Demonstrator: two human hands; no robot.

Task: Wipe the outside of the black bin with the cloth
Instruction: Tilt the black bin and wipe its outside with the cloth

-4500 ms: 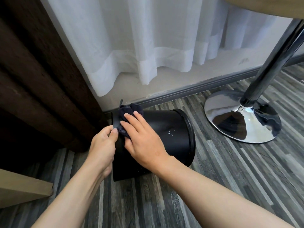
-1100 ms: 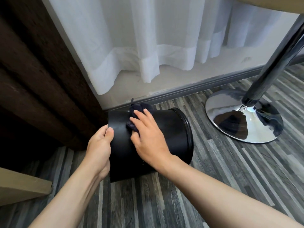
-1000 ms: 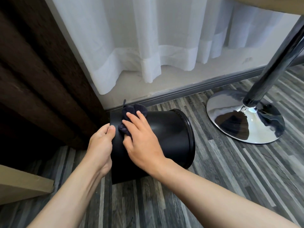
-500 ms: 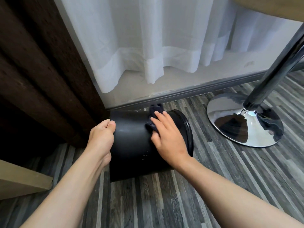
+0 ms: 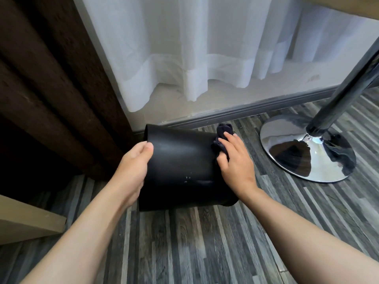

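Note:
The black bin lies on its side on the grey wood-pattern floor, its base to the left and its open rim to the right. My left hand cups the base end, thumb on the upper wall. My right hand presses a dark crumpled cloth flat against the bin's side at the rim end. The cloth bulges out beyond my fingertips. The bin's mouth is hidden behind my right hand and wrist. A few small pale specks show on the bin's lower wall.
A chrome table base and its slanted pole stand to the right. White sheer curtain hangs above a grey skirting board. Dark brown curtain fills the left. A wooden furniture corner juts in at lower left.
My right hand has slid the cloth along the bin's wall from the base end to the rim end. My left hand has stayed on the base.

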